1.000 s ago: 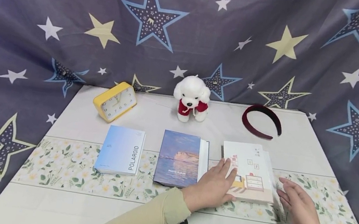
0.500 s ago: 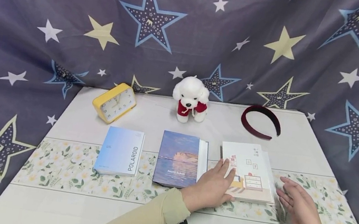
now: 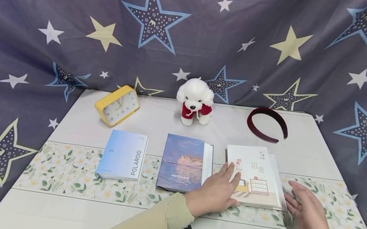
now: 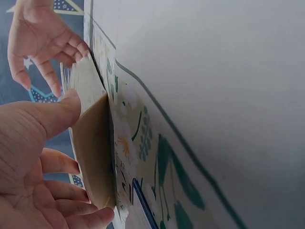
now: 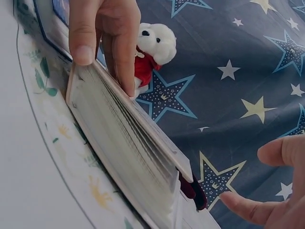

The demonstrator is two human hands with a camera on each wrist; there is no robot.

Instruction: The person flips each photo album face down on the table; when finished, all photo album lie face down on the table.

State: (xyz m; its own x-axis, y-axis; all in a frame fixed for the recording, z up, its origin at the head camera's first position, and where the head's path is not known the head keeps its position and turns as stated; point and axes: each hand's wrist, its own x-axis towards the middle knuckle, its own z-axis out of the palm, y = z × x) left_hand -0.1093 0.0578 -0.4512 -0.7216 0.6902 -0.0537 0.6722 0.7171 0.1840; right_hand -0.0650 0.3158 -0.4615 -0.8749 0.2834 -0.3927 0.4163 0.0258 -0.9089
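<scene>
A photo album with a pale illustrated cover (image 3: 259,176) lies at the right of the table, its page edges facing right. My left hand (image 3: 216,191) rests on the album's left side, fingers spread over the cover. In the right wrist view, the left thumb (image 5: 83,55) touches the near corner by the spine. My right hand (image 3: 308,216) is beside the page edges, fingers loosely bent and pointing at them; its fingertips look very close to the pages, and contact is hard to tell. The album's thick pages (image 5: 119,138) fan slightly apart under the cover.
Left of the hands lie a dark blue photo album (image 3: 182,161) and a light blue Polaroid album (image 3: 121,154). Behind them stand a yellow clock (image 3: 118,104), a white toy dog (image 3: 195,96) in red, and a dark red headband (image 3: 255,130). A starry cloth (image 3: 197,18) hangs behind the table.
My right hand has shifted very slightly, and the near right corner of the pages shows a little farther out. The left hand stays on the album.
</scene>
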